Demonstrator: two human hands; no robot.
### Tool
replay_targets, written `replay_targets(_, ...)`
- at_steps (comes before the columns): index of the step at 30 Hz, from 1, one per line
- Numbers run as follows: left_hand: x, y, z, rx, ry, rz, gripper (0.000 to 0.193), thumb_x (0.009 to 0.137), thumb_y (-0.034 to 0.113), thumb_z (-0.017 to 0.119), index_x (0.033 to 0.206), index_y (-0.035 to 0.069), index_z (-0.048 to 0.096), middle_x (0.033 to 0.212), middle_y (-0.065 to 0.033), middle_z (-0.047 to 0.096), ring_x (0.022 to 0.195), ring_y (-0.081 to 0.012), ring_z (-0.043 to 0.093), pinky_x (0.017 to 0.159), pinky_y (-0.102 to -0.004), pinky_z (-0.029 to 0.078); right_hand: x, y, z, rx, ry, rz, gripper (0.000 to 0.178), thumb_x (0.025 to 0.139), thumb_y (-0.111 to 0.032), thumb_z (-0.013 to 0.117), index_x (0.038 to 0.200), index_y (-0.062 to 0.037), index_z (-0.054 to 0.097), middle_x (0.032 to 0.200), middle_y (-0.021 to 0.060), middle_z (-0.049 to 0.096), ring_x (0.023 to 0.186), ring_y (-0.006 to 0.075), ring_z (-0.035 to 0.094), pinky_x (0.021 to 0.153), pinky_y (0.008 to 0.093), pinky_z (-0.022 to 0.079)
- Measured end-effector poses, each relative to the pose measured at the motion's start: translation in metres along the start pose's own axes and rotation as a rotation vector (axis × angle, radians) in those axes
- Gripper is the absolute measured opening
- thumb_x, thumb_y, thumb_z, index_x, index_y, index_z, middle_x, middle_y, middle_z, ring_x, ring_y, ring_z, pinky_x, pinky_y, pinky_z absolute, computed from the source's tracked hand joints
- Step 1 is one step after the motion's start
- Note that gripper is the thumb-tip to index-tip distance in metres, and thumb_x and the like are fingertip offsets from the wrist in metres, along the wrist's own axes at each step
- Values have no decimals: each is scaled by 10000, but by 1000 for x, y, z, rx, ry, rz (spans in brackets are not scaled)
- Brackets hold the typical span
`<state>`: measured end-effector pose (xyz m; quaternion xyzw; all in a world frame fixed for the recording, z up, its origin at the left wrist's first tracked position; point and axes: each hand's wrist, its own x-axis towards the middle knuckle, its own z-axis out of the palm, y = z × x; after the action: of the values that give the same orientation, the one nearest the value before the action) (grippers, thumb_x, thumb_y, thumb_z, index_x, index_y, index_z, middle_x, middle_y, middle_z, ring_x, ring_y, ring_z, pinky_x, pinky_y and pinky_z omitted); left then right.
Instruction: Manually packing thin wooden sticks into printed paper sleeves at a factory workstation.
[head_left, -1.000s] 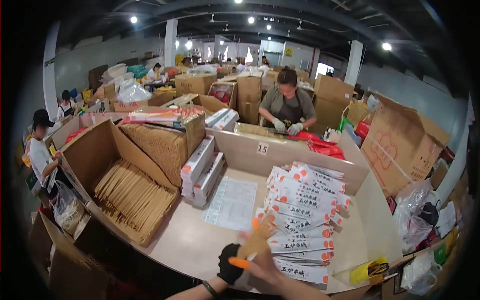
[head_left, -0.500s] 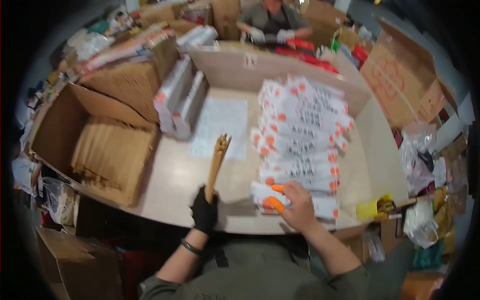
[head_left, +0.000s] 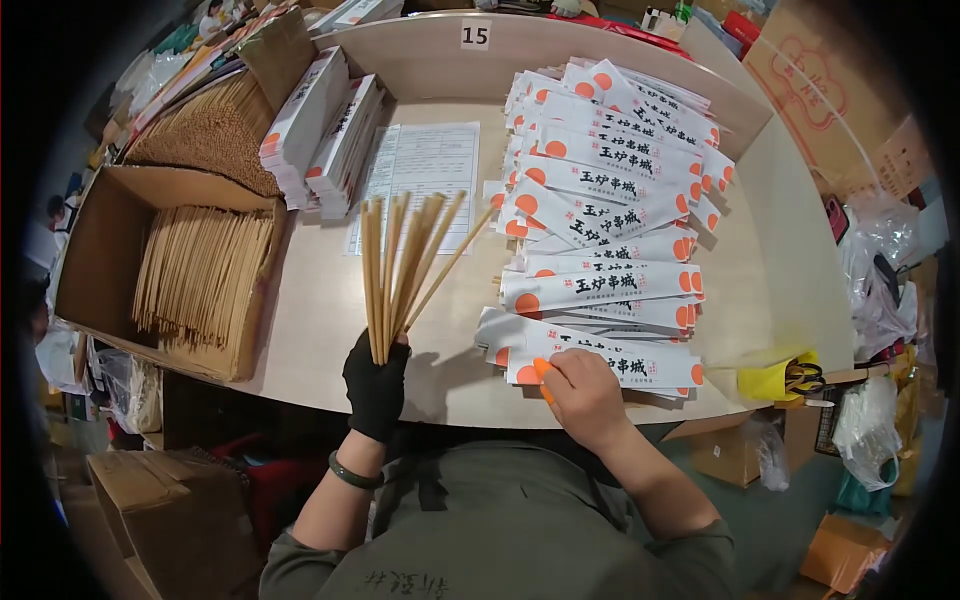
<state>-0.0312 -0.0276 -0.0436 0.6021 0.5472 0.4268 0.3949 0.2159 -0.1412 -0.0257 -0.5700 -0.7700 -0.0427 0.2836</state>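
My left hand, in a black glove, is closed around the lower ends of a bundle of wooden chopsticks. Their upper ends fan out above the table. At the nearest end of a long pile of white paper chopstick sleeves, my right hand has curled fingers with orange finger covers. It pinches at the left part of the nearest paper sleeve; the exact contact is partly hidden by the fingers. The sleeves overlap one another and carry orange dots and dark print.
A cardboard box of loose chopsticks stands at the left. Bundled sleeves sit behind it, beside a printed sheet. Raised panels edge the table. Scissors rest in a yellow holder at the right edge.
The chopsticks in my left hand have spread from a tight bundle into a fan. My right hand stays at the near sleeves, its fingers more curled. The view has shifted.
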Motion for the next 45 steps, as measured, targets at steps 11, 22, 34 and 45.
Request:
replay_targets(11,1,22,-27,85,-252,-199,197,822,179,721,889,3,661,745,-24,649,688,-97,581,631,-261,464,29,25,-26,396,-18,529,173,776,-92,763,854,-12,631,755,50,570,678,160,540,588,272,434)
replay_targets(22,-4,22,-47,147,-245,-35,185,796,152,733,870,6,645,747,-9,630,696,-101,580,608,-275,457,47,33,-49,831,12,746,192,791,-67,759,779,31,595,732,-3,507,628,56,462,563,235,393)
replay_targets(34,-3,16,-56,148,-255,-30,197,741,67,769,865,10,628,750,-30,634,715,-113,605,625,-268,486,44,32,-50,785,-15,649,118,788,-35,750,831,25,659,750,3,504,644,61,445,582,226,381)
replay_targets(45,12,18,-64,159,-415,31,167,723,67,756,852,12,666,760,-65,666,704,-154,643,651,-294,514,42,32,-52,690,-90,594,133,760,-56,769,807,1,658,741,35,536,671,131,513,607,282,414)
